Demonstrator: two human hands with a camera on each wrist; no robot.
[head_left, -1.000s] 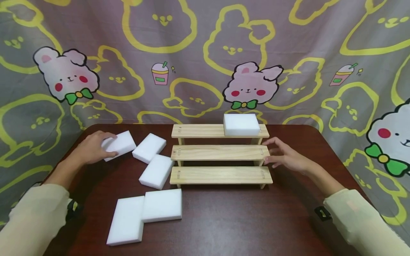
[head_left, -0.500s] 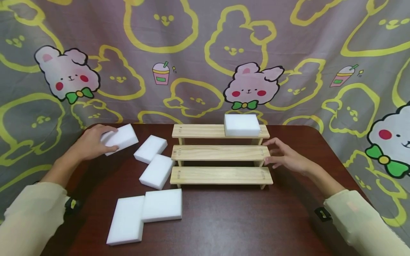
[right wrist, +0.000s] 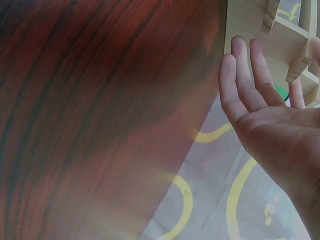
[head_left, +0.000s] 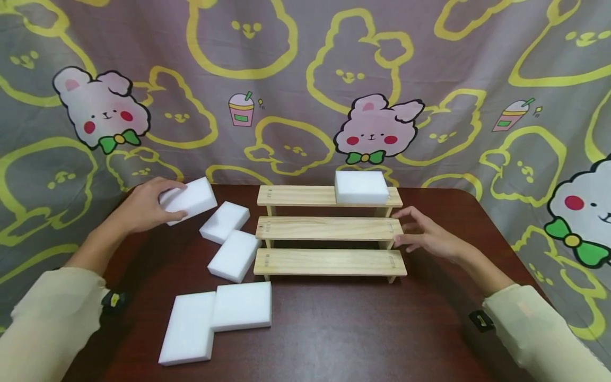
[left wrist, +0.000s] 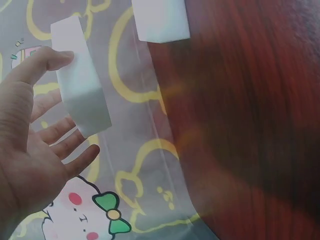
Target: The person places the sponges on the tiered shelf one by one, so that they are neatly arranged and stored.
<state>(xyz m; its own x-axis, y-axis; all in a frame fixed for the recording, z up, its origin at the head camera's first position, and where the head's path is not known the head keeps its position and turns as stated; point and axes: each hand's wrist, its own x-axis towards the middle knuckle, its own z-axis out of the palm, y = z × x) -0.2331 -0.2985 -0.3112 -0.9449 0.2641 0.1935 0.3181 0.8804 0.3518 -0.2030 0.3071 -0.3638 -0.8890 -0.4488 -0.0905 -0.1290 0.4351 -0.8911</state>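
In the head view my left hand [head_left: 145, 206] holds a white foam block [head_left: 193, 198] above the table's far left part, thumb on one side and fingers on the other. The left wrist view shows the thumb pressed on that block [left wrist: 82, 82]. At the centre stands a three-tier wooden display stand [head_left: 329, 229], with another white foam block [head_left: 361, 187] on its top tier at the right. My right hand [head_left: 429, 235] is at the stand's right side, thumb and index finger about the end of the middle tier. Its other fingers stretch out free in the right wrist view.
Two foam blocks [head_left: 224, 222] [head_left: 234, 254] lie left of the stand, touching each other. Nearer the front are two more blocks [head_left: 242, 305] [head_left: 188, 326], side by side. The dark wooden table [head_left: 353, 329] ends against a patterned curtain [head_left: 286, 90].
My left hand has raised its foam block and moved it away from me, then to the right. The right hand, the stand and the other blocks have stayed in place.
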